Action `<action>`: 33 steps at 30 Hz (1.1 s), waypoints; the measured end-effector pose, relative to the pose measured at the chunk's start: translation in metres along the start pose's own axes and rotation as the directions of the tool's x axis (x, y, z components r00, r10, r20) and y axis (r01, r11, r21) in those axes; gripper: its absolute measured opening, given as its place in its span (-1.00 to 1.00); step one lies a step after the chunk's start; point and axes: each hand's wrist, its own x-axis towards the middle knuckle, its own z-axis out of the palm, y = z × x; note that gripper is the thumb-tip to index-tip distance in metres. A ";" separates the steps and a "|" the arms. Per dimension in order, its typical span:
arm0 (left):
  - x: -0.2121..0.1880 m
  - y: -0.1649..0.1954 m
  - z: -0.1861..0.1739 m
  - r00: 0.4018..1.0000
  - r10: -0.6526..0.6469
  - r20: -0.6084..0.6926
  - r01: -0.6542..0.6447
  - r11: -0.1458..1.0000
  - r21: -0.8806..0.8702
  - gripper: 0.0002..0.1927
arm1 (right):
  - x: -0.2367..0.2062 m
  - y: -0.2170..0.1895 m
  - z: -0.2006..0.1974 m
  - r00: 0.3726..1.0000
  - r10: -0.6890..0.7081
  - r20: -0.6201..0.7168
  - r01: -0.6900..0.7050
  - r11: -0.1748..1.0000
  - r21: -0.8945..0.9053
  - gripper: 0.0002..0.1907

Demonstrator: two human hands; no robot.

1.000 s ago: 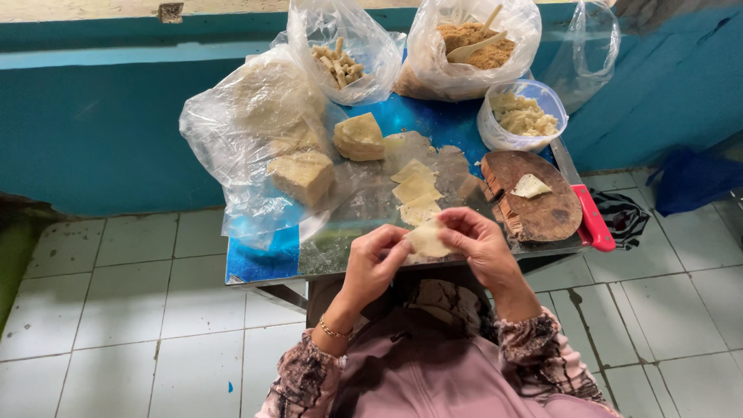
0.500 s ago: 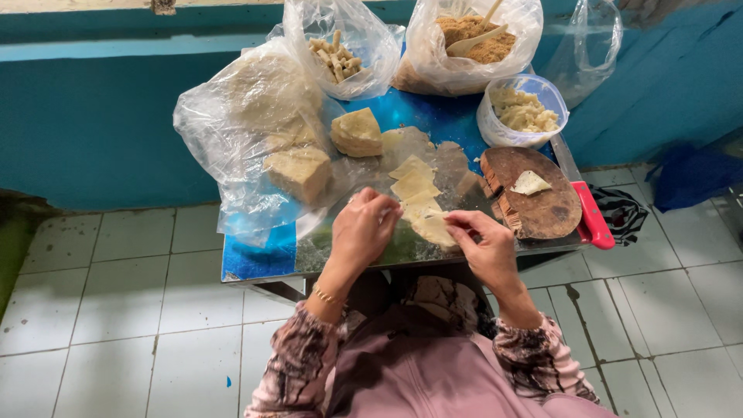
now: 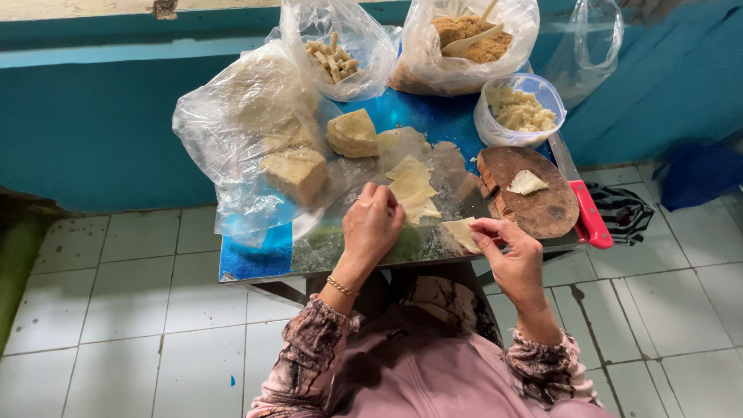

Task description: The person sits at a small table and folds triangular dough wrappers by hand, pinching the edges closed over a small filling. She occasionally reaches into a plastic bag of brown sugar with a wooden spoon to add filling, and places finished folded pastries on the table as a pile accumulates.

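Dough wrapper (image 3: pixel 461 232), pale, thin, is pinched at its near edge by the fingers (image 3: pixel 486 230) of the right hand (image 3: pixel 512 259), low over the front of the bench (image 3: pixel 255 259), just L of the round wooden board (image 3: pixel 542 203). Left hand (image 3: pixel 373 224) is laid at the stack of wrappers (image 3: pixel 412 188) in the bench middle, fingers curled together on the stack's near edge; whether a sheet is gripped can't be told. One more wrapper (image 3: pixel 527 183) is seen on the board, w/ a red-handled knife (image 3: pixel 590 217) beside it. Behind: clear bags w/ dough blocks (image 3: pixel 294 172), a tub of filling (image 3: pixel 520 110), bag of brown crumbs (image 3: pixel 472 39).
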 end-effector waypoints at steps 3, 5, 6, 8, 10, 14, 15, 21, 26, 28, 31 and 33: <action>-0.002 -0.004 -0.006 1.000 0.003 -0.020 -0.002 1.000 0.028 -0.86 | -0.001 -0.003 0.001 0.999 -0.025 0.020 0.025 1.000 0.001 -0.81; -0.003 -0.005 -0.008 1.000 0.009 -0.024 -0.008 0.999 0.045 -0.85 | -0.001 -0.005 0.002 0.999 -0.022 0.028 0.022 1.000 -0.003 -0.81; -0.004 -0.005 -0.008 1.000 0.011 -0.021 -0.010 0.999 0.054 -0.85 | -0.001 -0.006 0.002 0.999 -0.020 0.035 0.021 1.000 -0.005 -0.81; -0.005 -0.005 -0.009 1.000 0.016 -0.016 -0.015 0.998 0.068 -0.85 | -0.001 -0.008 0.002 0.999 -0.030 0.041 0.031 0.999 -0.010 -0.82; -0.008 -0.006 -0.011 1.000 0.000 -0.020 0.001 0.999 0.045 -0.78 | 0.000 -0.010 0.000 0.999 -0.030 0.041 0.031 0.999 -0.013 -0.82; -0.010 -0.011 -0.019 0.999 0.011 -0.039 -0.013 0.999 -0.040 -0.79 | 0.002 -0.013 -0.002 0.998 -0.059 0.034 0.059 0.998 0.000 -0.83; -0.010 -0.010 -0.019 0.993 0.117 -0.029 -0.118 0.991 -0.057 -0.85 | 0.003 -0.014 -0.002 0.996 -0.080 0.034 0.080 0.997 0.006 -0.83; -0.010 0.009 -0.007 0.916 0.383 0.118 -0.390 0.919 0.051 -0.72 | 0.003 -0.015 0.003 0.995 -0.084 0.055 0.086 0.996 -0.031 -0.83; -0.020 0.013 -0.012 0.906 0.395 0.150 -0.405 0.914 0.038 -0.83 | 0.000 -0.010 -0.001 0.997 -0.056 0.054 0.057 0.998 -0.012 -0.84; -0.026 0.012 -0.017 0.897 0.416 0.147 -0.426 0.904 0.044 -0.81 | 0.000 -0.010 -0.002 0.997 -0.047 0.057 0.047 0.999 0.005 -0.84; -0.031 0.011 -0.023 0.879 0.459 0.130 -0.469 0.881 0.064 -0.76 | 0.002 -0.012 -0.002 0.996 -0.066 0.060 0.066 0.998 0.006 -0.83; -0.033 0.009 -0.027 0.881 0.465 0.089 -0.469 0.883 0.030 -0.75 | 0.004 -0.017 0.001 0.994 -0.089 0.067 0.090 0.996 -0.017 -0.82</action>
